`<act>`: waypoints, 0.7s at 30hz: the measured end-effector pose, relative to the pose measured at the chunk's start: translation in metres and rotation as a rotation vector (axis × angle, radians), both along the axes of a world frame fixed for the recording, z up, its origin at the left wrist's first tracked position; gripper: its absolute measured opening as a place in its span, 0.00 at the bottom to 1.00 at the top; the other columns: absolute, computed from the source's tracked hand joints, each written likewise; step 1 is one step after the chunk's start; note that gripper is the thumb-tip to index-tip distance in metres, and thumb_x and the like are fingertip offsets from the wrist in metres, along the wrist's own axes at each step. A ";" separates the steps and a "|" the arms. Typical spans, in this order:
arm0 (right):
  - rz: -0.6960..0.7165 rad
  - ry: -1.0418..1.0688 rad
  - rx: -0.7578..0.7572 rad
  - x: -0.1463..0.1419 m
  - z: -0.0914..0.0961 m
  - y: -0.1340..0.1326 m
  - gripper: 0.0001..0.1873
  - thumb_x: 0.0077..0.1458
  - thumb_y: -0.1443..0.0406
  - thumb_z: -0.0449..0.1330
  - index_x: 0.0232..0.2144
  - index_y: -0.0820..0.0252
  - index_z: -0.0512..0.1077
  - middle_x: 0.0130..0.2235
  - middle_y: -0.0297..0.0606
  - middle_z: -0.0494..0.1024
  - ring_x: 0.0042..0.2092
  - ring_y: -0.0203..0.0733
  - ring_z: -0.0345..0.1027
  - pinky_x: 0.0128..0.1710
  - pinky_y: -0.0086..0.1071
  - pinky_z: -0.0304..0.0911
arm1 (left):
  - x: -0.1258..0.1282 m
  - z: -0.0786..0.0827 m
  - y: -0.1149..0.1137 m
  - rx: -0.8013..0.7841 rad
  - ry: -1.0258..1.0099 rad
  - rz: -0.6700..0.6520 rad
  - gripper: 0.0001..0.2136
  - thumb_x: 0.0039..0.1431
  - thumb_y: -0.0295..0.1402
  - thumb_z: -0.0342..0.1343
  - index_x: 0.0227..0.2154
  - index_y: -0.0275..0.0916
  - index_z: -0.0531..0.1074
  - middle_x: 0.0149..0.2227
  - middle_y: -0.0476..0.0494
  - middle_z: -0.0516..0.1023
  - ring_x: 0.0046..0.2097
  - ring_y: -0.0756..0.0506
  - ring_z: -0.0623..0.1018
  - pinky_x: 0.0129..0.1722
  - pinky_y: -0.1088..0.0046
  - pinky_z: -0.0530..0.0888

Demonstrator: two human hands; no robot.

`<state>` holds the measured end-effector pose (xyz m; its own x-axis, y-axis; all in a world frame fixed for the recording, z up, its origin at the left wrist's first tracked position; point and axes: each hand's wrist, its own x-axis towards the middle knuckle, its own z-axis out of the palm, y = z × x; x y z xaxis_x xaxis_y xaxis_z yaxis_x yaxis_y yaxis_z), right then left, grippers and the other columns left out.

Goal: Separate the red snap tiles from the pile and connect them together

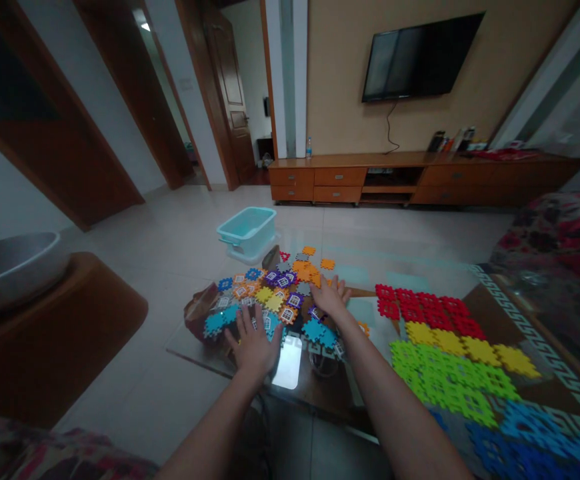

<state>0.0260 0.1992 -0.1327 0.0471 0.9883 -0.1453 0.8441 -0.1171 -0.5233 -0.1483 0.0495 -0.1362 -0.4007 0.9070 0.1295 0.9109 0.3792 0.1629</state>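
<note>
My left hand (255,343) lies with fingers spread over the near left part of a heap of plastic interlocking tiles. Light blue tiles (221,321) are beside and under its fingertips. My right hand (329,297) reaches to the heap's right side, fingers apart, close to orange tiles (306,272) and a grey tile (303,289). Between the hands lie yellow tiles (270,299) and purple tiles with white windows (294,300). More light blue tiles (319,332) lie left of my right wrist. What is under the right fingers is partly hidden.
On the glass table (190,357), red tiles (425,308), yellow tiles (470,346), green tiles (445,380) and blue tiles (515,453) lie grouped at right. A turquoise bin (247,233) stands beyond the heap. A metal basin (15,267) sits on a brown stool (70,333) at left.
</note>
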 end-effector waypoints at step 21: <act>0.322 -0.311 -0.221 0.073 0.061 -0.089 0.55 0.27 0.49 0.76 0.59 0.50 0.62 0.63 0.55 0.56 0.62 0.75 0.50 0.50 0.57 0.60 | 0.040 0.029 0.015 0.010 -0.253 -0.985 0.37 0.55 0.41 0.59 0.67 0.44 0.52 0.67 0.39 0.58 0.65 0.37 0.60 0.64 0.56 0.60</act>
